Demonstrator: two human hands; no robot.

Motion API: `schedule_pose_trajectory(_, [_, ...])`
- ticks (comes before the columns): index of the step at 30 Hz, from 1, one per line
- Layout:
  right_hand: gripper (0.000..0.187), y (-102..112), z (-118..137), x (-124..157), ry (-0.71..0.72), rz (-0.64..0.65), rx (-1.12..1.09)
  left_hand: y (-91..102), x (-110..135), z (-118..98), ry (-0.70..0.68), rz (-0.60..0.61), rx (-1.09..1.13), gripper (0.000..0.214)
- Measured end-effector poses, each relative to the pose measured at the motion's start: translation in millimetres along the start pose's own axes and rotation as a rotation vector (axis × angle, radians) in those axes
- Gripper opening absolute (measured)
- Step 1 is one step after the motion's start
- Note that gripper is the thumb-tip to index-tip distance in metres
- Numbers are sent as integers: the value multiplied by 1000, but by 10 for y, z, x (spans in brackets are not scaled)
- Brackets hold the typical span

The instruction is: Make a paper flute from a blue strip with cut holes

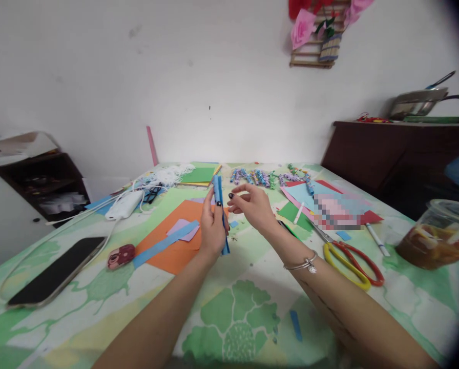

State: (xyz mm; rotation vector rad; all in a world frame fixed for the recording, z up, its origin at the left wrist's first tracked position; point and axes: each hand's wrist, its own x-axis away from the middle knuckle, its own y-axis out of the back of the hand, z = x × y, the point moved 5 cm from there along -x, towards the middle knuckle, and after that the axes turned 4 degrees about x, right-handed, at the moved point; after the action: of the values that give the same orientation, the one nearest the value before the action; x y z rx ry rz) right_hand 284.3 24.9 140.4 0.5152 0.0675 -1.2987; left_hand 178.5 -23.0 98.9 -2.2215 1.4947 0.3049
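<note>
My left hand (213,225) is closed around a narrow folded strip of blue paper (218,189), held upright over the middle of the table. Just right of it, my right hand (252,202) hangs apart from the strip, fingers bent and loosely separated with nothing visible in them. A flat blue strip (168,242) lies across orange paper (175,256) and a lilac piece (187,229) left of my left hand. Scissors (345,256) with yellow and red handles lie beyond my right wrist.
A phone (56,271), a white power bank (124,205) with cables and a maroon case (121,256) lie left. Coloured paper sheets (306,195), a white pen (377,240) and a plastic drink cup (439,233) are right. Several curled paper pieces (260,178) line the back.
</note>
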Motion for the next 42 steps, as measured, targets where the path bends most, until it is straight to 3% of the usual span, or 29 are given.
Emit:
schedule_pose_trajectory(2, [12, -102, -50, 64, -34, 94, -15, 118, -72, -22, -21, -117, 24, 52])
schedule_pose_trajectory(7, [15, -379, -149, 379, -125, 342, -147, 337, -175, -26, -63, -318, 42, 50])
schedule_pose_trajectory(11, [17, -489, -186, 533, -167, 301, -267, 369, -188, 10, -57, -331, 53, 51])
schedule_pose_trajectory(20, [13, -537, -248, 598, -160, 173, -361, 369, -186, -4, -82, -334, 46, 51])
schedule_pose_trajectory(27, [13, -512, -217, 612, -139, 165, -327, 322, -165, -32, -72, -274, 61, 57])
schedule_pose_trajectory(31, [17, -333, -181, 507, -71, 39, -299, 237, -120, -81, -69, -200, 68, 58])
schedule_pose_trajectory(37, [34, 124, 9, 317, 21, -178, -393, -113, 170, -71, -23, 103, -5, 58])
schedule_pose_trajectory(42, [30, 306, 79, 389, 9, -248, -451, -296, 402, -29, -34, 315, -155, 55])
